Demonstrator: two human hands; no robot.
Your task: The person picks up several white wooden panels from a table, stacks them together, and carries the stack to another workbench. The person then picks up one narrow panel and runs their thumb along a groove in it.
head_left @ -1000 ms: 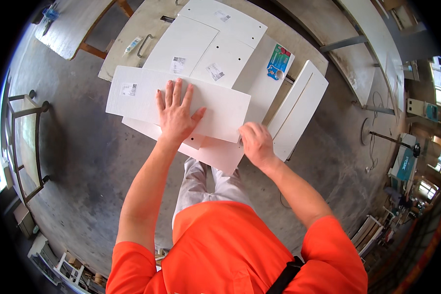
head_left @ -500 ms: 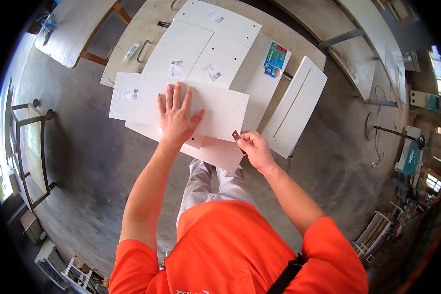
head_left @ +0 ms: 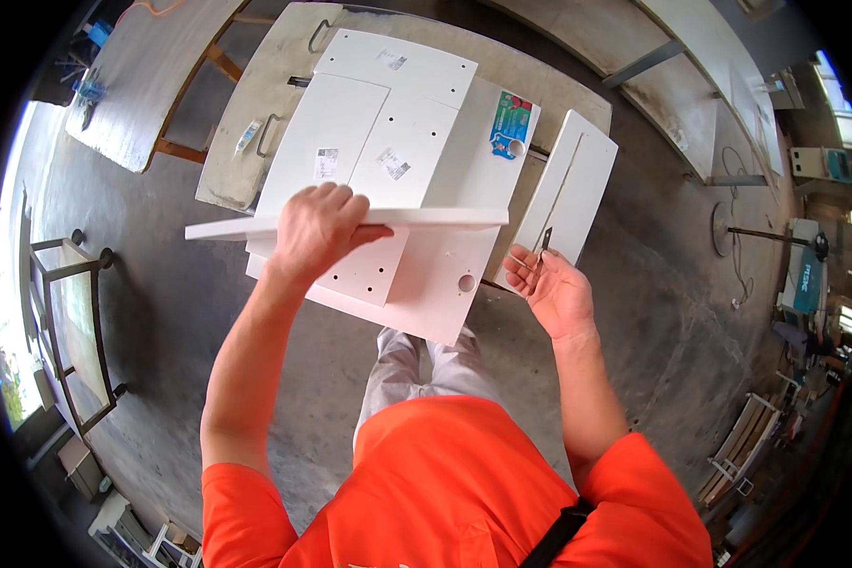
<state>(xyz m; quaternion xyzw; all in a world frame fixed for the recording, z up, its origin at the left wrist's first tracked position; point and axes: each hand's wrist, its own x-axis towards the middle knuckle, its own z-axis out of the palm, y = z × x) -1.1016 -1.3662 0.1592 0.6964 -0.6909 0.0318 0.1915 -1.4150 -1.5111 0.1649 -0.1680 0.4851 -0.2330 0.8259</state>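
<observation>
My left hand (head_left: 320,232) is closed around the long edge of a white board (head_left: 450,218), which is tipped up so that mostly its thin edge shows. Under it lie stacked white panels (head_left: 412,90) with small dark holes and printed labels. A lower panel (head_left: 440,298) with a larger round hole shows below the raised board. To the right, my right hand (head_left: 560,295) is turned palm up, its fingers closed on a small flat dark strip-shaped tool (head_left: 546,239). Beside that hand lies a narrow white panel (head_left: 582,170) with a long groove.
The panels rest on a worn worktable (head_left: 220,166) with a metal handle (head_left: 269,134) and a white tube (head_left: 248,136). A teal and red card (head_left: 511,118) lies on one panel. Another table (head_left: 147,76) stands far left, a wheeled metal frame (head_left: 71,322) at left.
My left hand has gone from lying flat on the board to gripping its edge, and the board has tipped up. My right hand has moved right, away from the board, with the small tool.
</observation>
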